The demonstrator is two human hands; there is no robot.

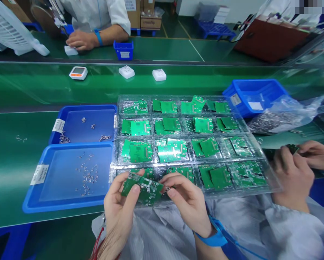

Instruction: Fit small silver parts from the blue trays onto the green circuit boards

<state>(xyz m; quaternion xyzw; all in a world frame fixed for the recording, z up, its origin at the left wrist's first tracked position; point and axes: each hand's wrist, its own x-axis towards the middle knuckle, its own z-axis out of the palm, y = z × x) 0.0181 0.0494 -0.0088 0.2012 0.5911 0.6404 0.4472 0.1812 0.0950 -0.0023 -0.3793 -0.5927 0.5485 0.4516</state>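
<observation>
My left hand (121, 202) grips a green circuit board (142, 189) by its left end, thumb on the face and fingers behind. At the board's right end, my right hand (186, 200) pinches a small shiny metal part (165, 190) between thumb and fingertips. The part is at the board's edge; whether it is seated there I cannot tell. Just beyond both hands lies a clear compartment tray (154, 166) with green boards in its cells. Left of it, a blue tray (67, 180) holds small loose metal parts (90, 175).
Behind that tray is a second blue tray (80, 122) with metal pieces. A blue bin (232, 90) and a bag of parts (275, 117) stand at the right. A co-worker's hands (294, 173) work close by; another person's hand (82, 39) is across the bench. White housings (159, 75) lie behind.
</observation>
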